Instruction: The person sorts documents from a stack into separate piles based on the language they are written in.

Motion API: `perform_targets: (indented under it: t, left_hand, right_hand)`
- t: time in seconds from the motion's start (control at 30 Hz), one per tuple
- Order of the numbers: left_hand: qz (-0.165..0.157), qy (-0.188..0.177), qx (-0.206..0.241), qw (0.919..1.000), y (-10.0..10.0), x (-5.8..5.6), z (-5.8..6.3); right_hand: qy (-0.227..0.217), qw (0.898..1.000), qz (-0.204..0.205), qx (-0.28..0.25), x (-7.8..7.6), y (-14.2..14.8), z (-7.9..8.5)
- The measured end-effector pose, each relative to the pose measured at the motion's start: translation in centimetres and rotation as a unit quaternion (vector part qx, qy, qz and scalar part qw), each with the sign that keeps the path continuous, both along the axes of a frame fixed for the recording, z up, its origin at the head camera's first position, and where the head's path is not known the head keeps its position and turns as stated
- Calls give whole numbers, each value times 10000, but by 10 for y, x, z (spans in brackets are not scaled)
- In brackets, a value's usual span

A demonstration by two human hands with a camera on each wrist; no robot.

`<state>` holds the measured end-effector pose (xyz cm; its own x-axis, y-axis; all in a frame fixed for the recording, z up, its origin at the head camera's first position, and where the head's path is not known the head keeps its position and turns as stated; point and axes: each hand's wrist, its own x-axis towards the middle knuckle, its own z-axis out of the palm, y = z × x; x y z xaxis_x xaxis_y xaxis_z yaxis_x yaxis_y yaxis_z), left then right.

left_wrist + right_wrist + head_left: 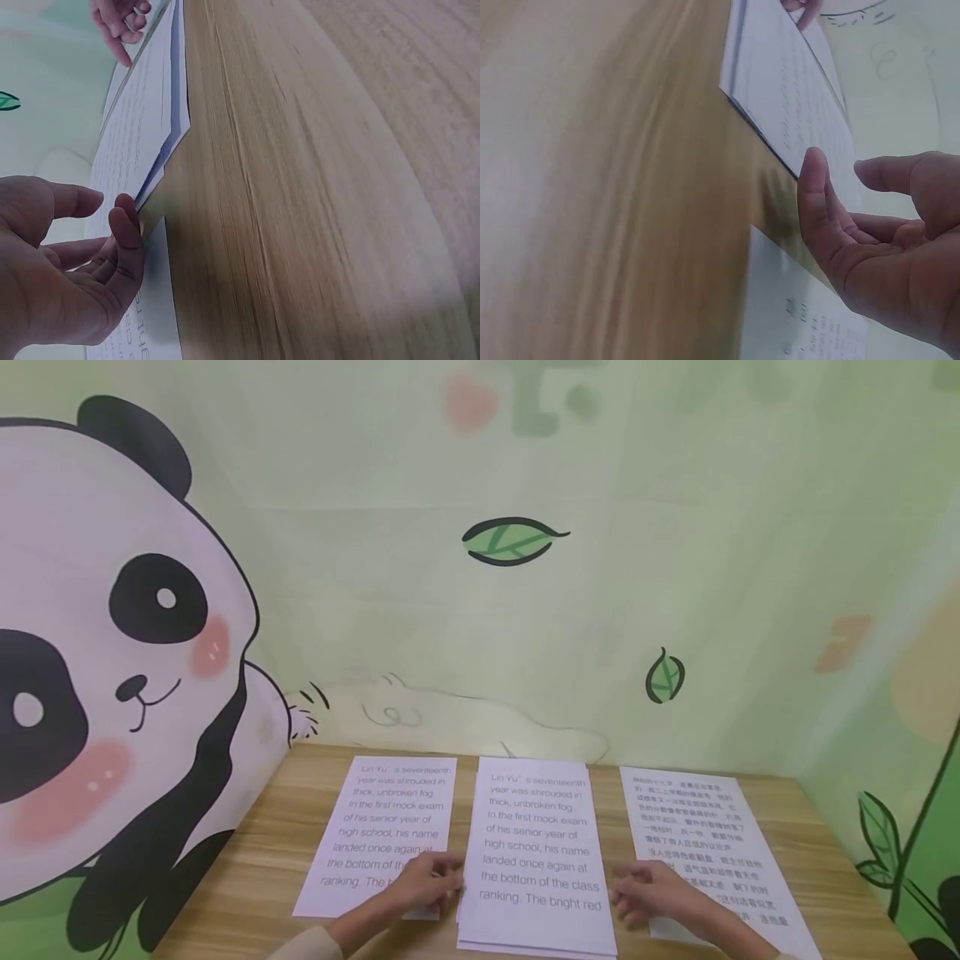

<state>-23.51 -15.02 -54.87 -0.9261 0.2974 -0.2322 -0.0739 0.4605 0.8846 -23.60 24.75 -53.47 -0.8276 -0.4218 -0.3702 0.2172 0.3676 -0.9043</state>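
A stack of printed paper sheets (534,852) lies in the middle of the table, its top sheet carrying large English text. My left hand (429,885) is at the stack's left edge, fingers loosely bent; in the left wrist view its fingertips (125,217) meet or nearly meet the paper edge. On the other side, my right hand (652,893) hovers by the right edge, thumb and fingers apart with nothing between them. Under the left hand lies another English sheet (390,810). The right hand partly covers a sheet of Chinese text (697,827).
The wooden table (247,860) ends at the back against a pale green cloth backdrop (375,568) with a large panda drawing (97,510) on the left. Wood shows between the stack and the sheets on either side.
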Motion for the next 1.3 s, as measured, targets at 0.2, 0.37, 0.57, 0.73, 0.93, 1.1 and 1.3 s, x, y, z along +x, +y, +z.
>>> perform_targets:
  t: [0.2,0.37,0.57,0.73,0.93,1.1,1.3]
  left_hand:
    - [-115,119,48,9999,4,4,2]
    - [-89,-7,66,9999,6,5,4]
    - [-53,-115,45,9999,8,8,5]
    - [-68,-103,-17,9999,9,10,6]
    - [-5,-126,-81,9999,9,12,9]
    - [101,-107,-15,9999,11,14,11]
    - [415,-120,221,9988,16,16,11]
  right_hand:
    - [-263,9994,-33,217,4,-8,-5]
    - [-332,9994,58,75,7,-7,-5]
    - [-281,9995,12,125,9,-8,-4]
    - [-277,9994,-105,192,10,-9,-1]
    - [-32,10000,12,-4,12,-7,1]
    - [83,9995,93,-303,13,-5,3]
    - [111,9991,-359,-186,12,-6,0]
